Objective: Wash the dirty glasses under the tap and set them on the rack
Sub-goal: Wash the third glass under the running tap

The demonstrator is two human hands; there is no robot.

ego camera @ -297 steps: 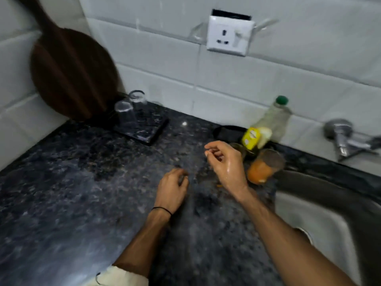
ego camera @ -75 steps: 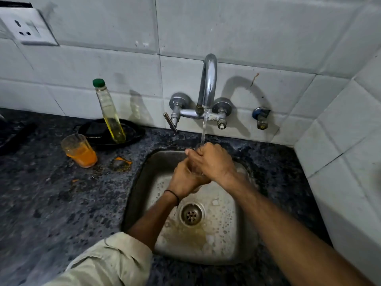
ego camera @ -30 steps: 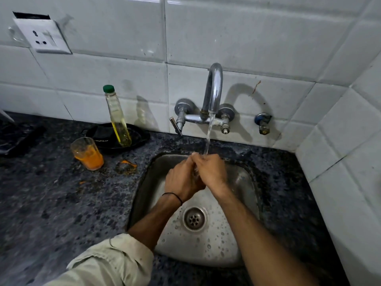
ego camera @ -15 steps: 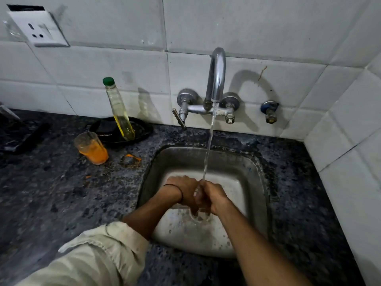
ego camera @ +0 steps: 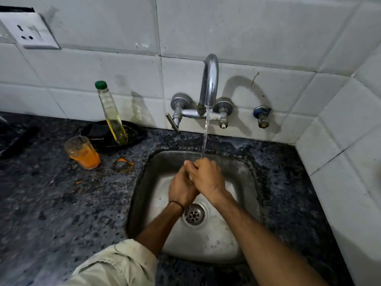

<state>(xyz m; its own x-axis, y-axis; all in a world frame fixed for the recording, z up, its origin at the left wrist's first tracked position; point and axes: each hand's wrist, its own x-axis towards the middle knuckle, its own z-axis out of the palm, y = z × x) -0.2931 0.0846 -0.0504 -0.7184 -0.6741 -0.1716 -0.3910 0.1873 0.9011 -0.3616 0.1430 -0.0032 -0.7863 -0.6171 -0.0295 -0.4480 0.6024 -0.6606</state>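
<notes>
Rinsing is the step in hand: over the steel sink point(ego camera: 245, 182), left hand point(ego camera: 181, 188) and right hand point(ego camera: 208, 178) clasp together under the chrome tap point(ego camera: 210, 79), any glass hidden; next, the orange-stained glass point(ego camera: 82, 152) at far left needs fetching.

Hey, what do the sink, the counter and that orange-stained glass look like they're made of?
Sink: likely stainless steel, dull brushed grey sheen. Counter: looks like polished dark speckled granite, faintly reflective. Orange-stained glass: clear, see-through walls; glass or plastic, hard to say.
</notes>
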